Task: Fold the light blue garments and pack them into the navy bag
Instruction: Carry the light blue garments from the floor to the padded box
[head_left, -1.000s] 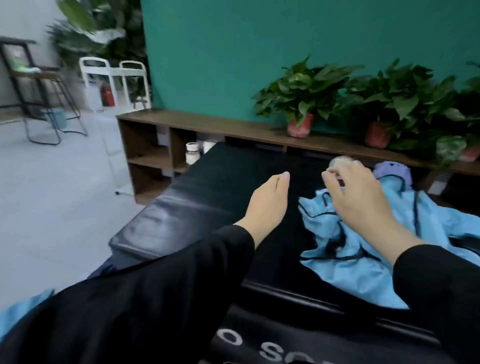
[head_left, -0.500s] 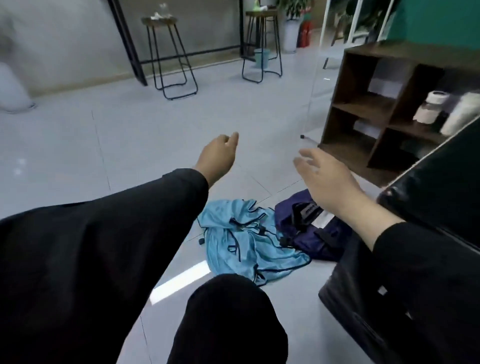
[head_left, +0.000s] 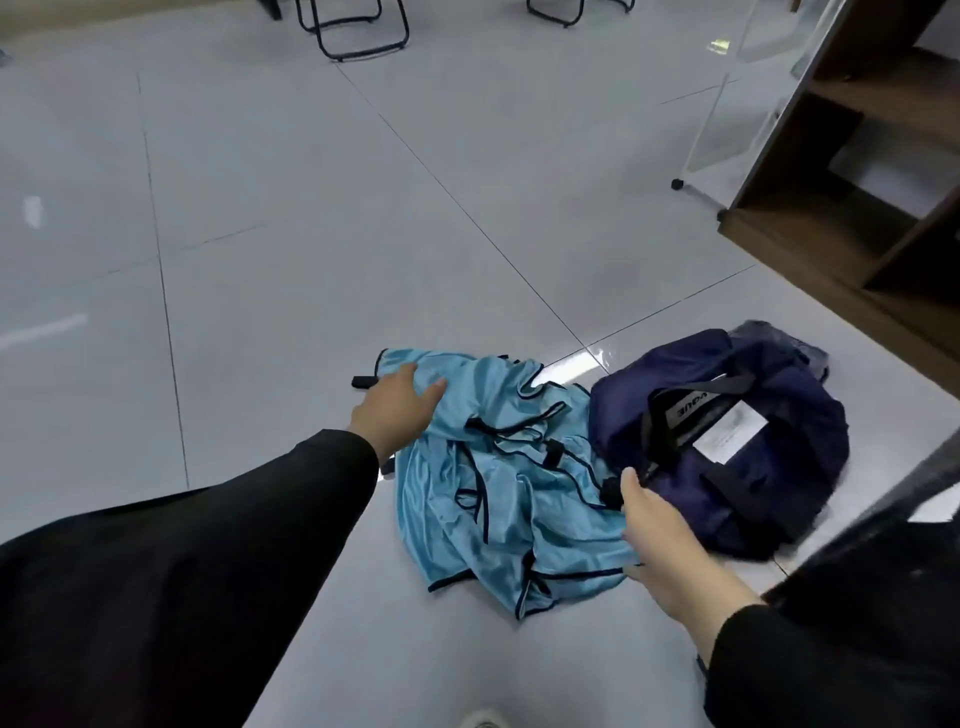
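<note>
A crumpled light blue garment (head_left: 498, 499) with dark trim lies on the grey tiled floor. Touching its right side sits the navy bag (head_left: 769, 415), slumped, with black straps and a white label on top. My left hand (head_left: 397, 408) rests on the garment's upper left corner with the fingers fairly straight. At the garment's right edge, next to the bag, my right hand (head_left: 657, 535) has its thumb on top of the cloth; its fingers curl under the edge and are partly hidden.
A brown wooden shelf unit (head_left: 852, 208) stands at the right, with a clear panel on small feet (head_left: 727, 130) beside it. Black metal stool legs (head_left: 358, 31) show at the top. A black padded edge (head_left: 883, 530) sits at the right.
The view has swung from the black bench down to the floor. Both hands have dropped from mid-air onto the light blue garment beside the navy bag.
</note>
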